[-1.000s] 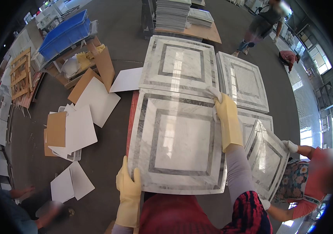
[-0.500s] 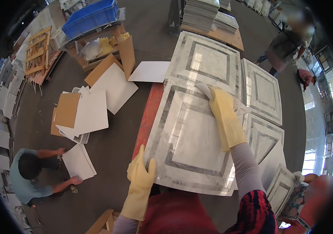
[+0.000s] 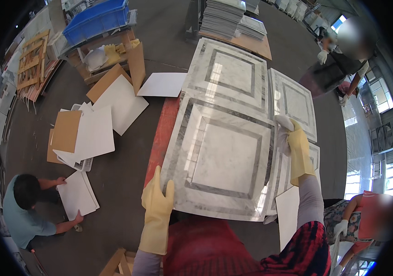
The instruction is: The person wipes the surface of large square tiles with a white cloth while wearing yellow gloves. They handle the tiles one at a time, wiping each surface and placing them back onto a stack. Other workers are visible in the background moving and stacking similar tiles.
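Observation:
A glossy white and grey marble-patterned panel (image 3: 231, 156) with a dark rectangular border lies in front of me. My left hand (image 3: 157, 202), in a yellow rubber glove, rests at its near left edge, fingers stretched out and thumb apart. At the panel's right edge, my right hand (image 3: 300, 149), gloved alike, grips a whitish cloth (image 3: 283, 135), which hangs by that edge. Similar panels adjoin this one: one beyond it (image 3: 226, 71), another at the far right (image 3: 293, 103). A nearer right panel (image 3: 278, 177) is partly covered by my arm and a white sheet (image 3: 287, 211).
A red beam (image 3: 162, 133) runs along the panels' left side. Loose white sheets (image 3: 97, 131) and brown boards (image 3: 66, 131) lie left. A crouching person (image 3: 28, 207) holds white sheets. Two people stand right, at the front (image 3: 366, 216) and back (image 3: 339, 69). Stacked panels (image 3: 221, 20) stand behind.
My right hand has moved right with the cloth, from the panel's upper face to its right edge. My left hand stays at the left edge. The person at front right no longer holds a panel.

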